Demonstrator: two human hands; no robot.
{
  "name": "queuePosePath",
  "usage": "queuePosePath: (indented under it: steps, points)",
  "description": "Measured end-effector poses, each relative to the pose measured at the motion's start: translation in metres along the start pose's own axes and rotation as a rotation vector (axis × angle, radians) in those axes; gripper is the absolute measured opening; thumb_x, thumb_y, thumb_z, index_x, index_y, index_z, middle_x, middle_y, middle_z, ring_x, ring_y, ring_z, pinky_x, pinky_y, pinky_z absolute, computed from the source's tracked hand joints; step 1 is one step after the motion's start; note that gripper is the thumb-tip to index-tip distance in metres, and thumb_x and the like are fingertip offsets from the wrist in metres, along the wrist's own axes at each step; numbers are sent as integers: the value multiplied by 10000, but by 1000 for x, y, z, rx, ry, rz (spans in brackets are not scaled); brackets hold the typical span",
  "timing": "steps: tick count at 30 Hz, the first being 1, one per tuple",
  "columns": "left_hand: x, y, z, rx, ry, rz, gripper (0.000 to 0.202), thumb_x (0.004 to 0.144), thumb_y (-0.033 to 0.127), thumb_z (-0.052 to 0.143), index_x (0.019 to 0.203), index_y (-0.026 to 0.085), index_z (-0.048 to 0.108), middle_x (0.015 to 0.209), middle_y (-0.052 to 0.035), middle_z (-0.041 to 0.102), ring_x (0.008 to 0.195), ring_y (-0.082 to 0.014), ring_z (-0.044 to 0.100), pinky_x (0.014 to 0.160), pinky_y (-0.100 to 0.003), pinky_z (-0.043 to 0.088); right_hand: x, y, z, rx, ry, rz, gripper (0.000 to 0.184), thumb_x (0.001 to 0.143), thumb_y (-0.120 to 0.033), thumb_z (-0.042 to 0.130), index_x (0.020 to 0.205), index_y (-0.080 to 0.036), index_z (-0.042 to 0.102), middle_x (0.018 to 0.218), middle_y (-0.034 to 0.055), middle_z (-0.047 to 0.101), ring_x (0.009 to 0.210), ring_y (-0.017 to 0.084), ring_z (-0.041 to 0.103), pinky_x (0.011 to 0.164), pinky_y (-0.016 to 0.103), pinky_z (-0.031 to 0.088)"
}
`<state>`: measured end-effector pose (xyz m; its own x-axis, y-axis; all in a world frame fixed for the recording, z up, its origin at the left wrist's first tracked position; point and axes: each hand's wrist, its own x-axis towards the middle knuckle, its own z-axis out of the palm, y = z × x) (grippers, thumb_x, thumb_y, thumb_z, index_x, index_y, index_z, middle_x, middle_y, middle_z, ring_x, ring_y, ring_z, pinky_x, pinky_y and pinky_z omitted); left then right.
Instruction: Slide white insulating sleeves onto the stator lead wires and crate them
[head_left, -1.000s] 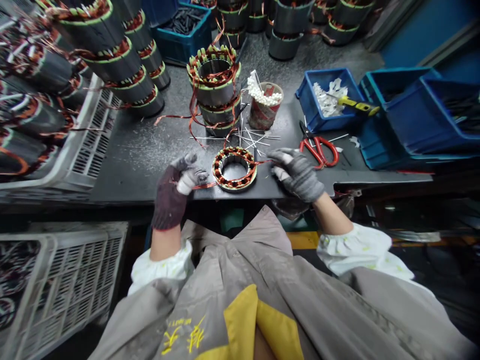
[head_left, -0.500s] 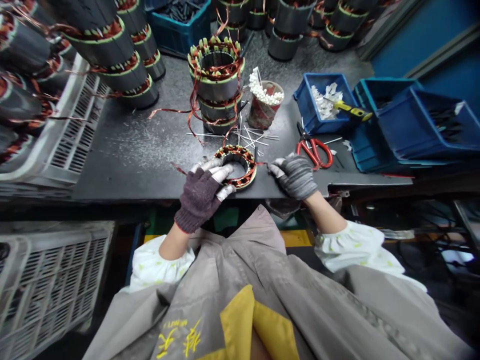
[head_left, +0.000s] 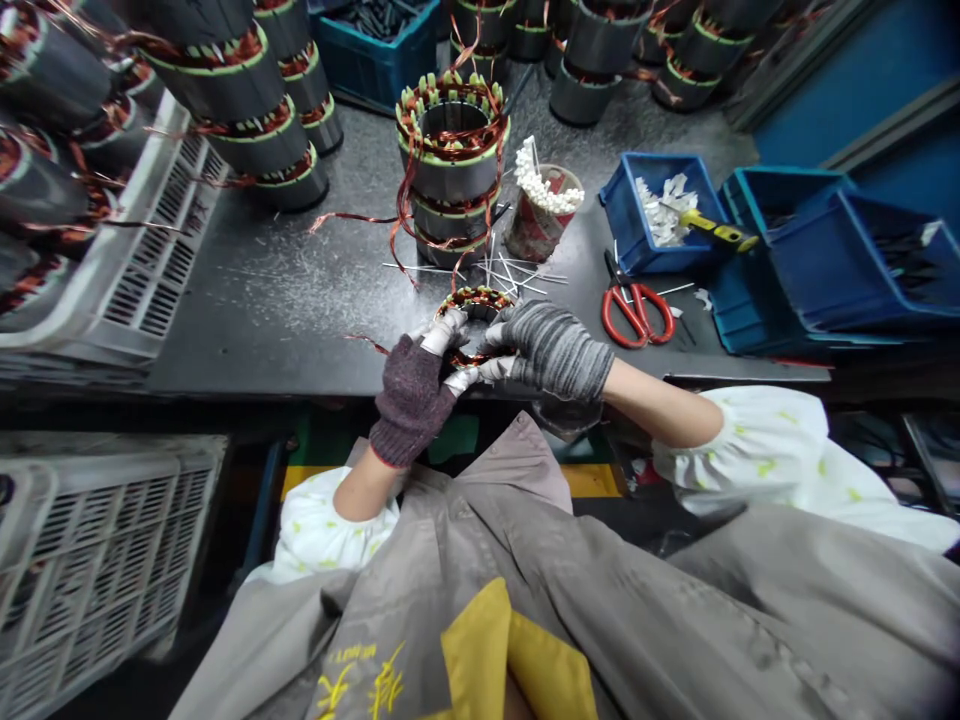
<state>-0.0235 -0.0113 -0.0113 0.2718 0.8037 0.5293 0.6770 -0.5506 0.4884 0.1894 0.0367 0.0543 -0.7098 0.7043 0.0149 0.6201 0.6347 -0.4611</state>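
Observation:
A motor stator (head_left: 478,297), a ring with copper windings, lies on the bench near its front edge. My left hand (head_left: 420,385), in a dark purple fingerless glove with white-wrapped fingertips, grips its left side. My right hand (head_left: 559,345), in a striped grey glove, closes on the right side, its fingers reaching over the rim. Both thumbs come close together at the front of the ring. The fingers hide much of the windings. A copper lead (head_left: 367,342) sticks out to the left of my left hand.
Behind stand stacked stators (head_left: 454,160) and a cup of white sticks (head_left: 544,215); loose sticks (head_left: 517,272) lie between. Right are red-handled scissors (head_left: 637,315), a blue bin (head_left: 622,215) with a yellow-handled tool (head_left: 712,228), and more bins (head_left: 817,260). A white crate (head_left: 150,270) stands left.
My right hand has moved left from beside the ring onto its right side. My left hand has shifted slightly and stays on the stator. The view has moved a little.

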Motion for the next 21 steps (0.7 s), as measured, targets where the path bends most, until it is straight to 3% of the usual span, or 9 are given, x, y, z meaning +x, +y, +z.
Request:
queuePosePath:
  steps: [3, 8, 11, 13, 14, 16, 18, 19, 21]
  points:
    - [2, -2, -2, 53, -47, 31, 526, 994, 377, 623, 1488, 212, 555, 1345, -118, 716, 1290, -292, 643, 1121, -453, 520, -1, 5, 4, 138, 67, -25, 445, 972, -595, 666, 953, -176, 816, 808, 35, 737, 743, 151, 592, 736, 292, 404]
    - [15, 1, -11, 224, -209, 108, 374, 1022, 352, 574, 1377, 289, 676, 1330, -90, 738, 1294, -342, 619, 1029, -533, 495, -16, 17, 23, 113, 327, -149, 284, 995, -479, 673, 1062, -245, 820, 1043, 70, 772, 942, 204, 675, 902, 361, 514]
    - [24, 8, -13, 300, -216, 159, 288, 1022, 346, 579, 1259, 293, 734, 1219, -76, 781, 1213, -362, 654, 971, -568, 482, -16, 56, 22, 215, 624, 113, 294, 973, -481, 691, 924, -211, 795, 958, 58, 760, 929, 211, 684, 932, 390, 560]
    - [28, 12, -13, 320, -192, 198, 251, 997, 304, 611, 1211, 289, 740, 1201, -67, 787, 1248, -375, 645, 1064, -627, 427, -8, 91, 12, 263, 862, 356, 326, 1009, -453, 620, 911, -174, 757, 904, 62, 740, 882, 207, 681, 910, 397, 585]
    - [30, 14, -12, 320, -180, 223, 255, 986, 278, 617, 1212, 281, 735, 1204, -68, 786, 1283, -377, 633, 1119, -648, 388, -2, 108, 5, 244, 920, 426, 313, 1028, -412, 574, 973, -157, 748, 943, 77, 741, 905, 212, 685, 924, 408, 590]
    - [31, 16, -10, 310, -187, 269, 277, 990, 243, 591, 1236, 255, 716, 1217, -70, 783, 1327, -359, 620, 1190, -633, 352, 14, 136, -11, 121, 923, 516, 288, 964, -312, 639, 1176, -136, 725, 1167, 124, 735, 1082, 244, 681, 1026, 439, 573]
    - [31, 15, -8, 299, -218, 293, 290, 1016, 240, 545, 1258, 215, 702, 1211, -79, 784, 1294, -330, 649, 1193, -579, 391, 30, 155, -25, 11, 826, 520, 506, 815, -238, 777, 1306, -144, 693, 1387, 141, 670, 1255, 282, 630, 1136, 463, 524]
    - [31, 14, -8, 294, -227, 296, 289, 1027, 243, 528, 1254, 198, 701, 1197, -84, 786, 1262, -319, 667, 1185, -559, 410, 37, 161, -30, -20, 762, 495, 567, 761, -226, 818, 1311, -154, 698, 1439, 135, 650, 1291, 295, 614, 1164, 470, 506]
    - [29, 13, -7, 293, -215, 290, 283, 1037, 254, 520, 1238, 180, 706, 1165, -93, 787, 1214, -314, 689, 1176, -554, 423, 46, 169, -40, -52, 649, 416, 501, 750, -265, 837, 1234, -173, 743, 1413, 113, 683, 1261, 297, 636, 1160, 471, 511]
